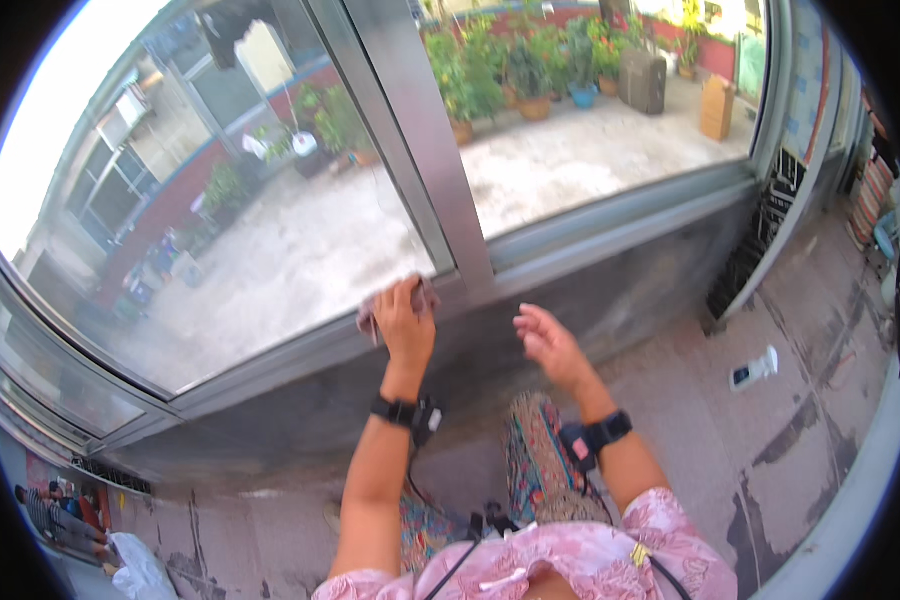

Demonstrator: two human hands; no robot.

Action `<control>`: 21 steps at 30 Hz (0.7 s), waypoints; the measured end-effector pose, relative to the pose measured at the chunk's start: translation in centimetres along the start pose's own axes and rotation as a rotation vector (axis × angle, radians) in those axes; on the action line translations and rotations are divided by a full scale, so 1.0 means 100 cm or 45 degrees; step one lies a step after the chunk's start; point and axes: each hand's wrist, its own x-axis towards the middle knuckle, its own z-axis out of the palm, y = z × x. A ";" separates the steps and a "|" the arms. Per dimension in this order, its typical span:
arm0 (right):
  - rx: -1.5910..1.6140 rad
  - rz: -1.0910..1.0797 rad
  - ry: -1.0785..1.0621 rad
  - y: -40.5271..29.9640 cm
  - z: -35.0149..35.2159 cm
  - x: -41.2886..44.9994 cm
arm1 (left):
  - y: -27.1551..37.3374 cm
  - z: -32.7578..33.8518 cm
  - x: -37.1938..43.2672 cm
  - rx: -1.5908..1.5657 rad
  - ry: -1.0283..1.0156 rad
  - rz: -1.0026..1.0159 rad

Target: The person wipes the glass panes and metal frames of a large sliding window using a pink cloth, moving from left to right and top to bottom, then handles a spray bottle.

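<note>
My left hand (403, 319) presses a crumpled brownish-pink cloth (367, 319) against the bottom rail of a metal-framed window, near the foot of the upright frame post (450, 135). The cloth shows on both sides of the fingers. My right hand (544, 341) hangs in the air to the right, in front of the dark wall panel (607, 315) below the window, fingers apart and slightly bent, holding nothing. Each wrist bears a black strap with a small device. The large glass pane (270, 247) rises above and left of my left hand.
A white object with a dark face (754, 369) lies on the worn tiled floor at right. Dark racks (765, 225) stand by the wall's right end. People (60, 517) and a white plastic bag (139, 570) are at the lower left. Potted plants (532, 75) stand beyond the glass.
</note>
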 end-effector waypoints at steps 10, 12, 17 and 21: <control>0.461 -0.765 0.169 -0.100 0.103 0.075 | -0.002 -0.084 0.031 -0.683 -0.017 -0.239; -0.206 -1.408 0.459 -0.150 0.108 0.108 | -0.029 -0.094 0.022 -0.636 0.132 -0.272; -1.424 -1.955 0.812 -0.270 0.124 0.183 | -0.048 -0.088 -0.007 -0.459 0.020 -0.257; -1.424 -1.925 0.904 -0.335 0.143 0.201 | -0.059 -0.084 -0.019 -0.496 -0.036 -0.420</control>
